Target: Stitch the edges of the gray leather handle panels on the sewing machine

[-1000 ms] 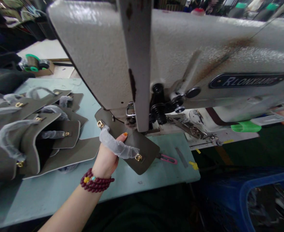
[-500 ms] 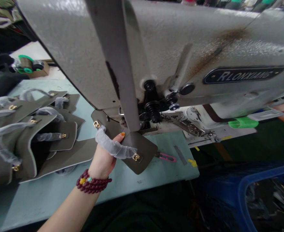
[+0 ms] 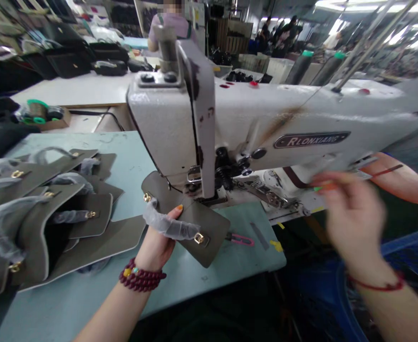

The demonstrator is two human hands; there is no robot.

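Observation:
My left hand (image 3: pixel 159 240), with dark red beads at the wrist, is closed on a grey-brown bag panel (image 3: pixel 210 223). Its thumb presses on top, and the other fingers are hidden below. A plastic-wrapped handle (image 3: pixel 173 227) with gold fittings arches over this hand. The panel's far edge lies under the head of a sewing machine (image 3: pixel 166 128), by the needle area. My right hand (image 3: pixel 355 213), blurred, is raised in front of the machine's right side. Its fingertips are pinched together; a bit of green shows there, but what they hold is unclear.
Several similar bag pieces (image 3: pixel 77 256) with wrapped handles pile up on the pale green table (image 3: pixel 88 308) at left. Pink-handled snips (image 3: pixel 240 239) and a grey strip (image 3: pixel 259 235) lie right of the panel. A blue crate (image 3: pixel 340 294) stands below right.
The view has tilted up, showing more of the machine and the room. My right hand has come from the far right edge to the machine's front. My left hand keeps hold of the bag panel.

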